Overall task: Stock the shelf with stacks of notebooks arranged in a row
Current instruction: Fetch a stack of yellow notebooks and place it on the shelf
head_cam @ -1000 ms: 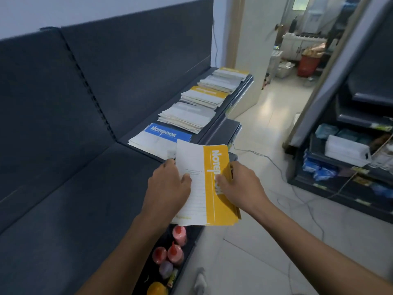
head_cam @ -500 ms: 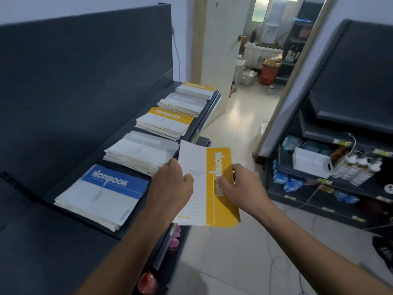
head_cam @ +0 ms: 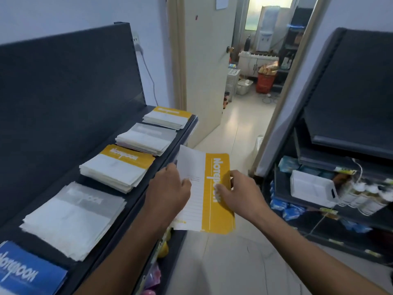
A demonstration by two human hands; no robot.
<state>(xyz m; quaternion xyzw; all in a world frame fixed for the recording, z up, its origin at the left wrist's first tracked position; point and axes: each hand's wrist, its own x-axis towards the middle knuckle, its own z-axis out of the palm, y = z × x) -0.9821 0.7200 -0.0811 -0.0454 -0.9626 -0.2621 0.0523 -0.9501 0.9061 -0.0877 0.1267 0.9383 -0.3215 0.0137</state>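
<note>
Yellow notebooks (a thin stack) clamped between left grip and right grip; off the shelf.

A dark shelf carries five flat stacks of notebooks in one row along its length; nearest is a blue-covered stack, cut off by the frame edge; next a grey-banded stack; then a yellow-banded stack; then another grey stack; farthest, by the shelf's end, another yellow stack; beside the shelf's front edge, off it, a small bundle of yellow-and-white notebooks is held in the air, title band to the right, slightly tilted.
</note>
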